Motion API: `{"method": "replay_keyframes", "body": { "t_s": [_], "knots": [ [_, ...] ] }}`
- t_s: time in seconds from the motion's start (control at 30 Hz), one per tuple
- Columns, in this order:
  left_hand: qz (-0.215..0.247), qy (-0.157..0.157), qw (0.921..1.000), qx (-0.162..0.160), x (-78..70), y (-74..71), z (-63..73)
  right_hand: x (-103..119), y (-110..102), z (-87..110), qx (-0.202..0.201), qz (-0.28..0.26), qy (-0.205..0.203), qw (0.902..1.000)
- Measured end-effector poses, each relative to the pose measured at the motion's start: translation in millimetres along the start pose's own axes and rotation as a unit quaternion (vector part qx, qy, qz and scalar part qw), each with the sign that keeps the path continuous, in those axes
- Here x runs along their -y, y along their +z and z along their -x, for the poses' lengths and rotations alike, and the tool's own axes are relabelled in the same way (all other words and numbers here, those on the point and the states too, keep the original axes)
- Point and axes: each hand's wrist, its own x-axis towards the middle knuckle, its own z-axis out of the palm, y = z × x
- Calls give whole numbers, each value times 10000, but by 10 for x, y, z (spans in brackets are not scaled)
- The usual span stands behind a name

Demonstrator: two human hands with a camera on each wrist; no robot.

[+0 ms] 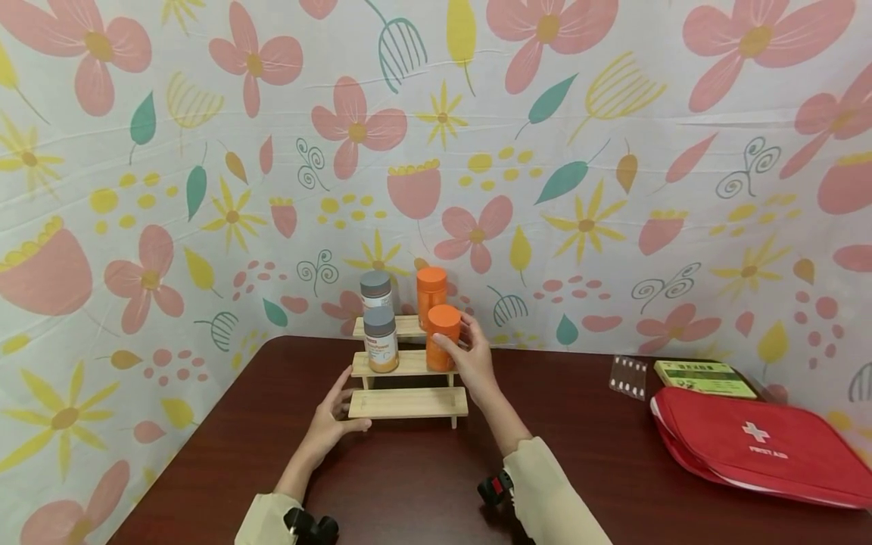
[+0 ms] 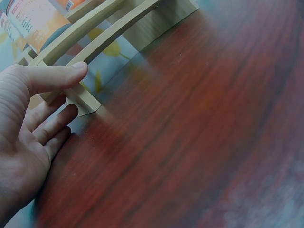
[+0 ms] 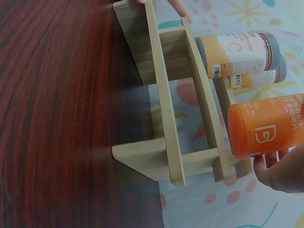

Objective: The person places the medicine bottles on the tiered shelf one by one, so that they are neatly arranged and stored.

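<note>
A three-step wooden display rack [image 1: 409, 404] stands on the table near the patterned backdrop. My left hand [image 1: 324, 425] holds its left end, thumb at the lowest step and fingers along the side. In the left wrist view that thumb [image 2: 71, 76] lies by the step's end. My right hand [image 1: 479, 365] grips an orange bottle [image 1: 443, 339] at the right of the middle step; whether its base touches the wood is unclear. Beside it on that step stands a grey-capped supplement bottle [image 1: 381, 341]. On the top step are another grey-capped bottle [image 1: 375, 286] and another orange bottle [image 1: 431, 291].
On the right of the dark wooden table [image 1: 579, 454] lies a red first aid bag [image 1: 756, 446]. Behind it are a green and yellow box [image 1: 705, 378] and a blister pack [image 1: 627, 377]. A flowered cloth backdrop [image 1: 436, 151] rises behind the rack.
</note>
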Motion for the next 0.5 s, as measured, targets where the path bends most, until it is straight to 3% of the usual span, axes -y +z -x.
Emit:
{"method": "replay_keyframes", "body": {
  "t_s": [0.5],
  "knots": [
    [72,-41,9999,57,19,-10,-11,-57,118,-57,-129,60,139,9998]
  ]
}}
